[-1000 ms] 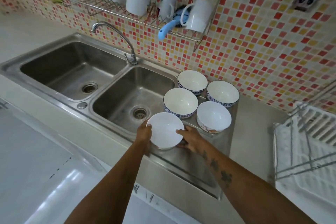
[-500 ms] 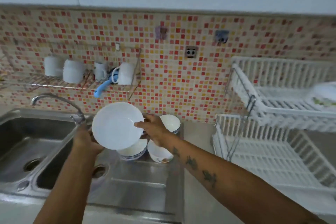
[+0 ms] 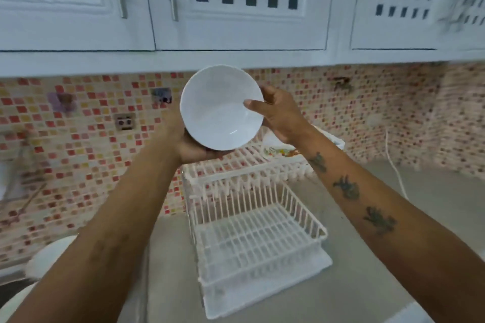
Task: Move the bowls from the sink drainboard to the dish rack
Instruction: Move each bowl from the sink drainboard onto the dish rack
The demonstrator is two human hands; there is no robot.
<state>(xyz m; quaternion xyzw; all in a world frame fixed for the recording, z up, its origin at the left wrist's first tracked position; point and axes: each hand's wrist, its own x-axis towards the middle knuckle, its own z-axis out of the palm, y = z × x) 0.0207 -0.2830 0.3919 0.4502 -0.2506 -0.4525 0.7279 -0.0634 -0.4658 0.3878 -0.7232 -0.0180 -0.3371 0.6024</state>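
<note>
Both hands hold a plain white bowl (image 3: 221, 107) in the air, its inside tilted toward me, above the white two-tier dish rack (image 3: 258, 238). My left hand (image 3: 191, 149) cups the bowl from underneath. My right hand (image 3: 279, 115) grips its right rim, thumb inside. The rack's lower tier shows nothing in it. On the upper tier (image 3: 236, 165), a dish with a flower pattern (image 3: 280, 151) lies partly hidden behind my right wrist. Blurred white bowls (image 3: 49, 254) show at the lower left, partly behind my left forearm.
White wall cabinets (image 3: 236, 8) hang low, just above the held bowl. A mosaic-tiled wall (image 3: 91, 139) with a socket (image 3: 124, 122) runs behind. The rack stands on a grey counter (image 3: 367, 283); a white cable (image 3: 396, 173) trails down at the right.
Both hands lifted the white bowl off the drainboard and carried it up and to the right, over the dish rack. My view swung right and upward; the sink has left the frame.
</note>
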